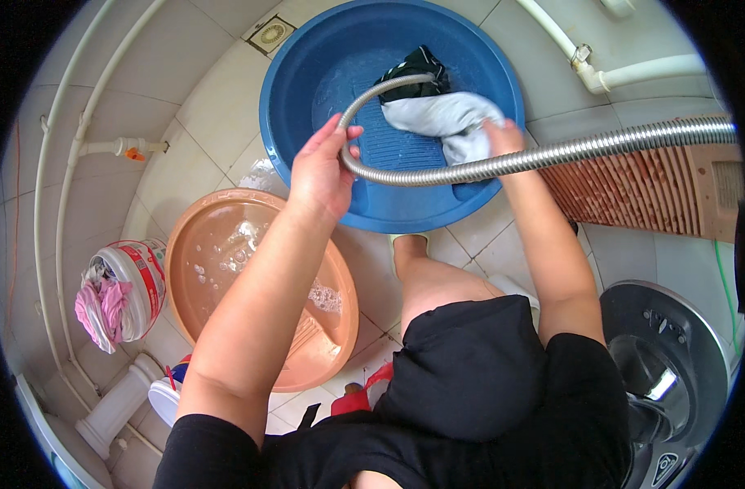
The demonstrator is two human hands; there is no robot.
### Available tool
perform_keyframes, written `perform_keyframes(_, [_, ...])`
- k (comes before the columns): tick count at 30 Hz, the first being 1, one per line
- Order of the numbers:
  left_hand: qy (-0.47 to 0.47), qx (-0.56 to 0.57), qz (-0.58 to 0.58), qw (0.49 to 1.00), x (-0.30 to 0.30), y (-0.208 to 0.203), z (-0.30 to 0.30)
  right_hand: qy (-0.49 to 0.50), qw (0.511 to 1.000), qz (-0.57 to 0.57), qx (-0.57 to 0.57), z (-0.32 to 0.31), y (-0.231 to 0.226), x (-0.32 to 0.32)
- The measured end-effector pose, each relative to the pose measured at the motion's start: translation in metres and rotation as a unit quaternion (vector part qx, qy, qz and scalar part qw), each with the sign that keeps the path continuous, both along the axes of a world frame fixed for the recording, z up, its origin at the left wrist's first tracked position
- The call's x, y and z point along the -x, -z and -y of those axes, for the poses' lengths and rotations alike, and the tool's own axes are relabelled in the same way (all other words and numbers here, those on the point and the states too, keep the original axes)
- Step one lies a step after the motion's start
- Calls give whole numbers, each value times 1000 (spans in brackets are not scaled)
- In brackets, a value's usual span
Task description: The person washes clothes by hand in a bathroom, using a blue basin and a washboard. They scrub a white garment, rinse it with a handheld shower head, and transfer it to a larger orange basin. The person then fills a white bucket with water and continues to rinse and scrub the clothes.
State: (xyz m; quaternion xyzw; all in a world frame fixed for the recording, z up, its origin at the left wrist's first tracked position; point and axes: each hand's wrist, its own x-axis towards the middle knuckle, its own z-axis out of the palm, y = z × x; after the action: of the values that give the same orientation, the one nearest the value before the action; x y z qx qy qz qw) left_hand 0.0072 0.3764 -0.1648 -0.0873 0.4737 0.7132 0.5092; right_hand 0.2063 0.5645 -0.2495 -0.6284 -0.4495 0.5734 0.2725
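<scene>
My left hand (pixel 327 159) is closed around a flexible metal hose (pixel 437 175), whose curved end hangs over a blue washbasin (pixel 284 122). Inside that basin, on its ribbed washboard part, a white cloth (pixel 442 112) lies bunched against a dark green or black cloth (pixel 422 65). My right hand (pixel 504 138), partly smeared by motion, grips the right end of the white cloth near the basin's right side. The hose runs from the right edge, passing in front of my right wrist. Whether water flows from the hose end is hard to make out.
An orange basin (pixel 176 269) with sudsy water stands left of my legs. Beyond it is a white bucket (pixel 148 277) with pink and pale cloths. A wooden washboard (pixel 633 191) leans at right, above a dark round-lidded machine (pixel 674 350). White pipes (pixel 70 163) line the left wall.
</scene>
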Motion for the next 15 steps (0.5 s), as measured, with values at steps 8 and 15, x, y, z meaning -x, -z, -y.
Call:
perform_keyframes(8, [41,161,54,985,-52,37,17,-59,898,-49,-434,-35,-117,46])
perform_keyframes(15, [71,169,113,976,-78,42,15,-83,827,-232,-506,-4,-192,86])
